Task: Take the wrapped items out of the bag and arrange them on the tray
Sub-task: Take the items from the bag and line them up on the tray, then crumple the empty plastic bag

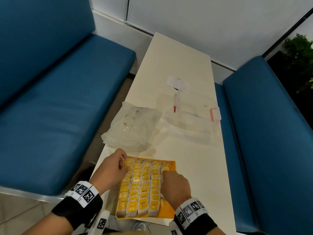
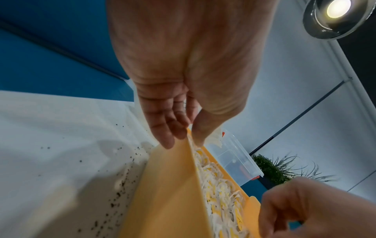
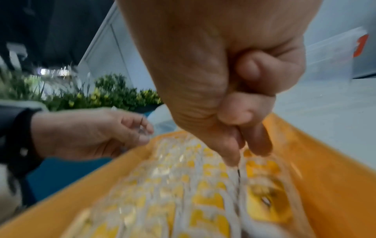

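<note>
An orange tray (image 1: pixel 166 212) lies at the near edge of the table, filled with several rows of wrapped items (image 1: pixel 144 189) with yellow labels. My left hand (image 1: pixel 115 165) pinches the tray's far-left corner, thumb inside the wall (image 2: pixel 168 193) and fingers (image 2: pixel 162 136) outside. My right hand (image 1: pixel 174 185) is over the right-hand column. Its thumb and forefinger (image 3: pixel 258 141) pinch down on a wrapped item (image 3: pixel 262 198), and the other fingers are curled in. The crumpled clear plastic bag (image 1: pixel 133 126) lies beyond the tray, and I cannot tell what is in it.
A clear plastic container with pink clasps (image 1: pixel 191 121) stands to the right of the bag, with a small white object (image 1: pixel 177 83) behind it. Blue benches (image 1: pixel 50 99) (image 1: pixel 271 133) flank the narrow white table (image 1: pixel 177 56). Dark specks (image 2: pixel 114 201) dot the table left of the tray.
</note>
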A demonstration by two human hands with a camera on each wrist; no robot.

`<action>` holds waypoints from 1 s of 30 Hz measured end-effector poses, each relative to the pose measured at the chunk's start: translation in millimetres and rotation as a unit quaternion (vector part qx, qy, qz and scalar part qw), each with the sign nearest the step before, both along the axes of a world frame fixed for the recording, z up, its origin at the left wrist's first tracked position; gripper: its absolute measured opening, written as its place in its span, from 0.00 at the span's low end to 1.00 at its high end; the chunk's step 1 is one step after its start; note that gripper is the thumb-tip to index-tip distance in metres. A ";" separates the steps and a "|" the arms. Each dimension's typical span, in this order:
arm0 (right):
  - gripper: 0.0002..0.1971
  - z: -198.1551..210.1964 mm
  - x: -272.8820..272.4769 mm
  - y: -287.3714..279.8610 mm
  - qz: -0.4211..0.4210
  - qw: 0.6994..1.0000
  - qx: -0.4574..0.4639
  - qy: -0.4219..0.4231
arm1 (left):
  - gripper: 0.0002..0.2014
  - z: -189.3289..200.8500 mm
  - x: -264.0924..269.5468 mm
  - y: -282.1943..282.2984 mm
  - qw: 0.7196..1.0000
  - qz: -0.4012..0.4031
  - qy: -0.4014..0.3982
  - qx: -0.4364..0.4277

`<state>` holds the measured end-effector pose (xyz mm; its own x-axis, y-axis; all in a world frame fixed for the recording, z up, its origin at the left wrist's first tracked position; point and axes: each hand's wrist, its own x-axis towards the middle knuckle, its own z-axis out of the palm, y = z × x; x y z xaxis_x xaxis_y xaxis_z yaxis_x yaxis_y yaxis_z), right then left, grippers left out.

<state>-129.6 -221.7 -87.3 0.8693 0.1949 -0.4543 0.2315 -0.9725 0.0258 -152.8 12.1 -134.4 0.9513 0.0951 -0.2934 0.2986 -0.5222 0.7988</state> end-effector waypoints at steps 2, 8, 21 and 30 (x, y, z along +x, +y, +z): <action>0.11 8.4 0.5 -8.5 -0.061 0.996 0.048 -0.045 | 0.18 -2.3 -4.8 5.6 0.999 0.018 0.028 -0.011; 0.09 -3.6 -5.5 -37.1 -0.195 0.976 0.091 -0.021 | 0.20 -6.2 -8.2 1.8 0.995 0.018 0.068 -0.068; 0.25 21.1 21.7 -67.5 -0.251 0.942 0.206 -0.087 | 0.03 24.3 -0.8 8.4 0.994 0.091 -0.045 -0.040; 0.48 20.5 97.9 77.3 0.031 0.977 0.200 0.060 | 0.25 -15.5 26.8 87.8 0.977 0.171 -0.031 -0.121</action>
